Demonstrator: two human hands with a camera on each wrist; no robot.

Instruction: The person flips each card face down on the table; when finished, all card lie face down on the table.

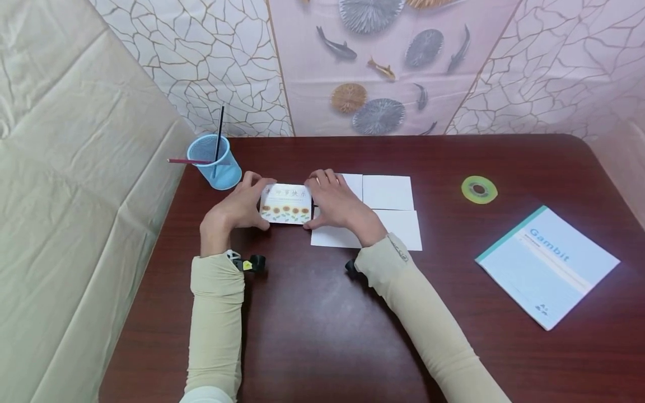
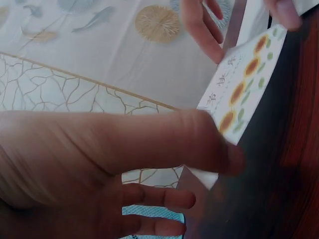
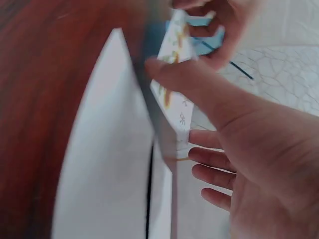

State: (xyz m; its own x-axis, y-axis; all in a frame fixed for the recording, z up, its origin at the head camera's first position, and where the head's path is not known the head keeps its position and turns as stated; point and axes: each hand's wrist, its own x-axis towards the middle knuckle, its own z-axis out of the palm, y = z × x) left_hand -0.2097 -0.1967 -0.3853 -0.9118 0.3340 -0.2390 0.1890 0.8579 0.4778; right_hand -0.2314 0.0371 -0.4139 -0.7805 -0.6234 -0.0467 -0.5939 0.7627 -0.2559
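A white card (image 1: 285, 204) printed with a row of sunflowers and a line of characters is between the two hands, left of the table's middle. My left hand (image 1: 235, 208) holds its left side, thumb at the near corner and a finger at the far one. Opposite, the right hand (image 1: 339, 202) grips the right side the same way; in the right wrist view its thumb (image 3: 172, 74) is at the card's edge. Beneath and beside the right hand lie several blank white cards (image 1: 387, 192) set edge to edge, partly hidden by that hand and wrist.
A blue mesh pen cup (image 1: 224, 174) with a black and a red pencil stands at the back left. To the right are a yellow-green tape roll (image 1: 479, 190) and a white notebook (image 1: 547, 268) with a green spine. A patterned cloth wall (image 1: 373, 84) rises behind the table.
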